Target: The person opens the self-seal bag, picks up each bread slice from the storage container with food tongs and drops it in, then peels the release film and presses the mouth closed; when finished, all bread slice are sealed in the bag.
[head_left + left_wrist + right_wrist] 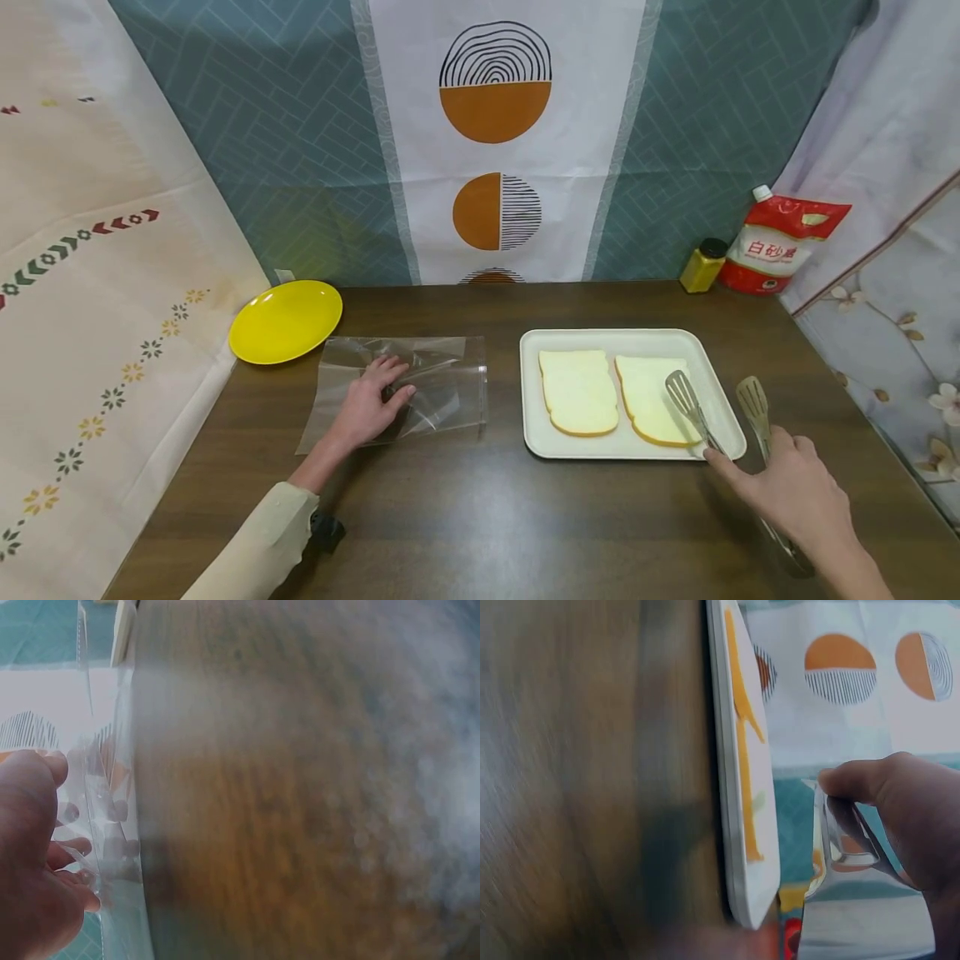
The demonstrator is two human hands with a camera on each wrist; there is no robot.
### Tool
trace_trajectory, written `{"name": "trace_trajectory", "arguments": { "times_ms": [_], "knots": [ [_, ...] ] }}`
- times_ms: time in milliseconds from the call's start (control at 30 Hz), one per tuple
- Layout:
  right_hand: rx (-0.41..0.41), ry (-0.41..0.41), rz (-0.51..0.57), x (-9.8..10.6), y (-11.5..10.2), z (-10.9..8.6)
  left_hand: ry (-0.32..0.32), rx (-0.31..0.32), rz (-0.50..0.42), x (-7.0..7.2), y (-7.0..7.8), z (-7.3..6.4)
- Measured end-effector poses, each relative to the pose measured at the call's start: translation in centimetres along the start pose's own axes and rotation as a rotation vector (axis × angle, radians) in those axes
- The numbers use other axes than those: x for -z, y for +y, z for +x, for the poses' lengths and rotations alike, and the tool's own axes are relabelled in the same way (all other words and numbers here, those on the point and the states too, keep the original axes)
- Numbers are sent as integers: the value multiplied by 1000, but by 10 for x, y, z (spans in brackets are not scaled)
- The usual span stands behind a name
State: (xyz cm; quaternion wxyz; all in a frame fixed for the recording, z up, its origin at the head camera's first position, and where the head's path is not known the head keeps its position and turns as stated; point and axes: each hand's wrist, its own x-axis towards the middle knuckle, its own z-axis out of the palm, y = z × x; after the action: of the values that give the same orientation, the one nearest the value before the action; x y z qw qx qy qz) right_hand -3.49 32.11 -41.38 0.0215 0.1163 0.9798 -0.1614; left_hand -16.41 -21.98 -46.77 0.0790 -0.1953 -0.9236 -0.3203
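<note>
In the head view my left hand (369, 403) rests on a clear plastic bag (450, 400) lying on the table, its fingers spread over the film. The left wrist view shows the fingers (71, 877) right at the bag's film (120, 900). My right hand (798, 492) holds metal tongs (757, 408), whose two slotted ends stand apart. One end overlaps the right bread slice (654, 396) in the head view; the other is right of the white tray (531, 417). Another bread slice (579, 392) lies on the tray's left half.
A yellow plate (287, 321) sits at the back left, next to the bag. At the back right stand a yellow jar (702, 268) with a black lid and a red and white pouch (774, 250). Patterned cloths (315, 150) hang around the brown table (480, 517).
</note>
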Motion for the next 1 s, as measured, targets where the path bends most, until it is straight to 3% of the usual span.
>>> {"name": "trace_trajectory", "arguments": {
  "times_ms": [567,833,1000],
  "knots": [
    [34,61,5,-23,-32,-24,2,-3,6,0,2,0],
    [42,130,6,-33,-40,-28,-1,3,10,1,3,-1],
    [30,132,3,-37,-43,-27,3,3,13,1,3,-2]
  ]
}}
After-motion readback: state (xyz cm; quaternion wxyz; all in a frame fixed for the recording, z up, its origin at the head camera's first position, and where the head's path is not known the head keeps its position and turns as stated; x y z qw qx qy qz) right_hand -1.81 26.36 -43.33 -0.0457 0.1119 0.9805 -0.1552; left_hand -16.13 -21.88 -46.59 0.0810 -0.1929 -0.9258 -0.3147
